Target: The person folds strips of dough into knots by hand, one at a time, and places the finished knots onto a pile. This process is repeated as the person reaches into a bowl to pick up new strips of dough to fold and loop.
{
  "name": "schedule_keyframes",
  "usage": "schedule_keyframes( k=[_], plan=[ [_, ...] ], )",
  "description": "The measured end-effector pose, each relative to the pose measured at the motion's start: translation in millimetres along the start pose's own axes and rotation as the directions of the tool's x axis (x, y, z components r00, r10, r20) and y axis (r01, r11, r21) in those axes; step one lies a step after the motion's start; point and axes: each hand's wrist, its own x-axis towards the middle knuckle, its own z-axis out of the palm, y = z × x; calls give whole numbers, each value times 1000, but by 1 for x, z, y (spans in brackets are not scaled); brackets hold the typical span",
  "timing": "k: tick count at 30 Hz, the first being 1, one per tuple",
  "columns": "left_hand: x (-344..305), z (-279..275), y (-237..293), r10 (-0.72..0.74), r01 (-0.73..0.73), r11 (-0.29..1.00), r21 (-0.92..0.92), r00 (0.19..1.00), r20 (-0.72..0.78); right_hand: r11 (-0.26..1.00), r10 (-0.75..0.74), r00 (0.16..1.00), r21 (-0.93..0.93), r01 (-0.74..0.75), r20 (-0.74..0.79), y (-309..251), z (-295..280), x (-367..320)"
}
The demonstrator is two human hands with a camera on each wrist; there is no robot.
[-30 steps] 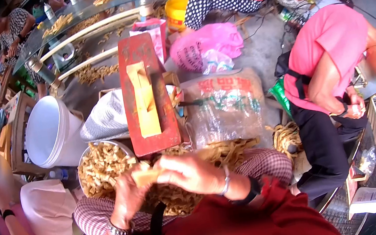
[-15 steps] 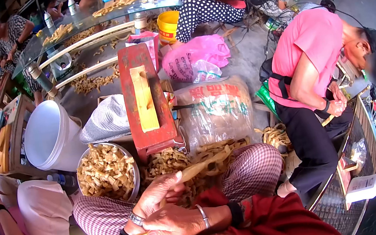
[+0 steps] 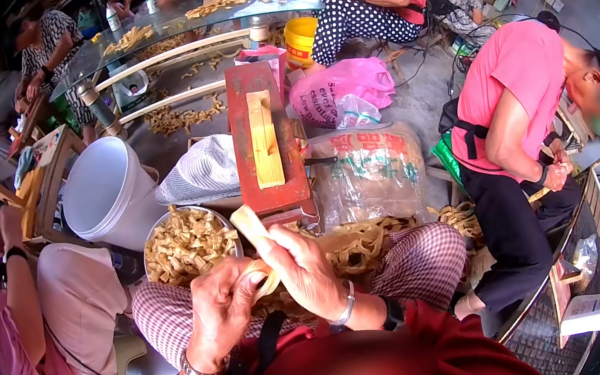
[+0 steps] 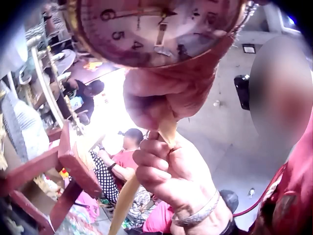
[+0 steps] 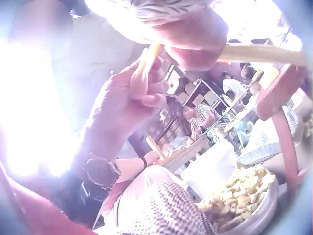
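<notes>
A flat tan strip (image 3: 249, 225) runs through both hands above the lap. My left hand (image 3: 216, 304) pinches a bent part of it between thumb and fingers, at the lower edge of the bowl in the head view. Close beside it, my right hand (image 3: 308, 276) grips the strip, whose broad end sticks up past the fingers towards the bench. In the left wrist view, a short twisted piece of strip (image 4: 167, 131) spans the small gap between the hands. The right wrist view shows a folded loop of strip (image 5: 141, 81) against the fingers of the left hand (image 5: 115, 105).
A red wooden bench (image 3: 246, 141) bearing a slotted wooden block (image 3: 263, 134) stands in front. Left of it are a bowl (image 3: 231, 234) of folded tan pieces and a white bucket (image 3: 99, 184). Loose strips (image 3: 364, 246) lie over the lap. A person in pink (image 3: 516, 90) sits at right.
Half a second ago the hands were lower, near the body, with the strip stretching out to the right. Now they are raised and together, and the strip's end points up and left.
</notes>
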Motion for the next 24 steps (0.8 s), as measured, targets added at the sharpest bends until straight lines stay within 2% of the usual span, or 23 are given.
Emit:
schedule_keyframes(
  k=[1,2,5,8,9,11,12,13,14,16,17,18,20,22,24],
  plan=[
    [1,-3,1,91,-91,992,84,996,0,993,77,994,-93,-69,77,-9,-4,3],
    [2,-6,3,182,-181,969,169,983,6,994,13,991,-109,2,130,-8,-8,6],
    [9,2,17,362,-320,877,359,930,-55,973,-144,952,-133,186,271,1,-18,10],
    [9,6,7,430,-408,850,333,903,9,995,90,941,-74,-69,327,-13,-28,6],
    [9,7,6,418,-405,861,309,908,25,996,85,936,-42,-75,341,-12,-30,3],
    [4,7,-2,124,-125,991,51,992,24,996,52,938,-90,-22,343,-3,-34,-3],
    [1,9,-9,-23,27,997,-78,998,53,993,31,938,-114,9,346,0,-35,-5],
    [0,17,-22,-88,96,936,-339,995,37,985,42,944,-174,16,328,1,-36,-6],
    [1,22,-27,-174,193,740,-645,980,93,971,-7,957,-225,76,290,2,-35,-9],
    [5,17,-17,-199,315,476,-821,948,248,952,-131,961,-238,190,244,8,-35,-16],
    [4,21,-23,-184,330,413,-849,943,277,934,-162,951,-269,234,264,15,-37,-20],
    [2,22,-25,-152,365,294,-883,930,334,949,-167,961,-228,218,222,13,-36,-22],
    [1,28,-17,-182,378,240,-894,922,341,975,-114,972,-164,149,205,17,-41,-25],
    [-4,31,-20,-121,380,315,-869,925,361,954,-176,966,-211,215,188,13,-45,-25],
    [-6,35,-21,-154,333,651,-682,938,311,968,-130,972,-186,167,194,18,-47,-27]
  ],
)
